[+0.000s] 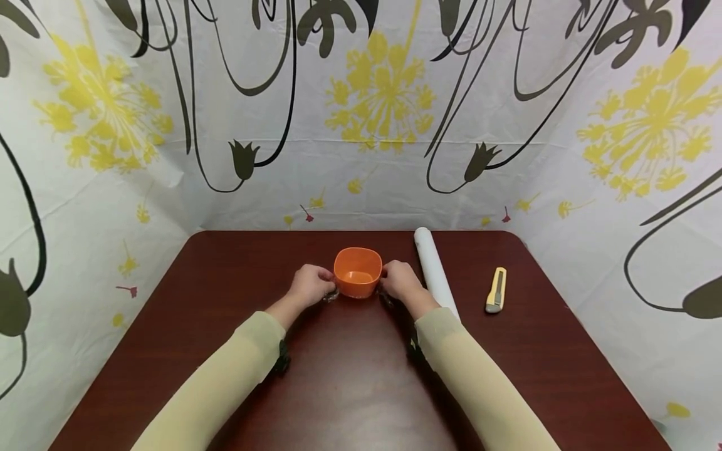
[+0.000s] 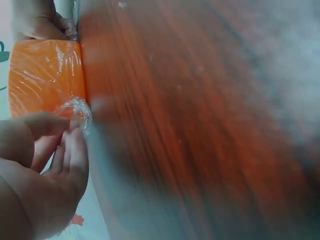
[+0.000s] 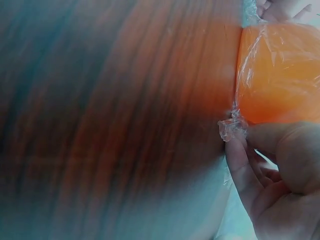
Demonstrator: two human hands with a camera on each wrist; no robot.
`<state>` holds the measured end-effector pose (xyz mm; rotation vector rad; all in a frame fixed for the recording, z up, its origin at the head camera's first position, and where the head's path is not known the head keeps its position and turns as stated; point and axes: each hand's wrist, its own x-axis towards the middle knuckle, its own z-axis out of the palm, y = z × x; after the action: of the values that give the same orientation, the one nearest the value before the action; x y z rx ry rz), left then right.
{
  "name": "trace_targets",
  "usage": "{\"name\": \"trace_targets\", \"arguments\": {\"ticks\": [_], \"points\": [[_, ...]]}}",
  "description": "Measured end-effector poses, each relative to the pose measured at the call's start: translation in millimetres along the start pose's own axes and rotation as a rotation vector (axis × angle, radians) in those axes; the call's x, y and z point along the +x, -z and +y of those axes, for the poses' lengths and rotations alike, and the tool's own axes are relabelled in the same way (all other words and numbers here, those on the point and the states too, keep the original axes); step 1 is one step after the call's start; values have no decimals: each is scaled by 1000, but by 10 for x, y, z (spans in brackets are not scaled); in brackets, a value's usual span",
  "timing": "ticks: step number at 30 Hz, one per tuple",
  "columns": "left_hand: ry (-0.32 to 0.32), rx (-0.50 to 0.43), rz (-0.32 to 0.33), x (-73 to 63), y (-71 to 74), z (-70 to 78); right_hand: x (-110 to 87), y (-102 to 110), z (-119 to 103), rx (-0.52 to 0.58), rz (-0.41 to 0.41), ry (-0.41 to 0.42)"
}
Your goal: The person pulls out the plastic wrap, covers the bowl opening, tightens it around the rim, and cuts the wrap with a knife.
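Observation:
An orange bowl (image 1: 358,289) stands upright toward the back of the table, between the two hands. Clear plastic wrap (image 2: 60,62) covers its outside and shows creases and shine in both wrist views. At the bowl's left side, the left hand (image 1: 309,285) pinches a gathered bunch of the wrap (image 2: 80,112) between thumb and fingers. The right hand (image 1: 402,279) pinches another crumpled bunch of wrap (image 3: 233,129) on the right side, its thumb and index finger close to the bowl's wall.
A white roll (image 1: 435,269) lies just right of the right hand, partly behind the forearm. Farther right is a yellow utility knife (image 1: 496,290). The dark red-brown table (image 1: 254,250) meets patterned cloth (image 1: 361,188) at the back and sides.

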<state>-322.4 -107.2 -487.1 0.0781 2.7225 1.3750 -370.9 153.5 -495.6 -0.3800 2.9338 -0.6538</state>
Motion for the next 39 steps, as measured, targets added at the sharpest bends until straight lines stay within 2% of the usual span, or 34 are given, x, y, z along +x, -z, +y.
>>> {"name": "trace_targets", "arguments": {"ticks": [3,5,7,12,14,18,22,24,25,26,27,28,31,32,35,39], "points": [[29,-70,-74,-19,-18,4,209,-171,239,-17,17,29],[26,-81,-100,-26,-44,14,243,-187,245,-29,11,9],[4,-54,-84,-27,-78,26,312,-264,331,-36,40,26],[-42,77,31,-16,-125,45,259,-204,209,-19,13,-6],[-71,124,55,18,-123,-6,251,-187,175,-35,1,-22],[-96,139,29,55,-61,-22,311,-241,230,-73,23,-2],[-106,113,-26,132,-23,-69,345,-264,283,-94,11,62],[-91,84,-56,151,-2,-75,333,-257,295,-90,-11,99],[-104,64,-74,226,-19,-171,317,-240,290,-78,-26,110],[-105,54,-90,238,-11,-170,250,-202,254,-67,-33,129],[-92,42,-116,198,27,-103,218,-173,228,-62,-51,141],[-99,41,-135,211,34,-104,186,-139,200,-60,-67,149],[-124,38,-202,248,53,-100,125,-110,202,-98,-47,219],[-109,46,-221,195,84,-3,119,-124,231,-124,-14,256],[-91,44,-242,201,90,16,38,-79,175,-170,48,272],[-59,69,-225,187,98,46,-150,82,-84,-167,48,190]]}}
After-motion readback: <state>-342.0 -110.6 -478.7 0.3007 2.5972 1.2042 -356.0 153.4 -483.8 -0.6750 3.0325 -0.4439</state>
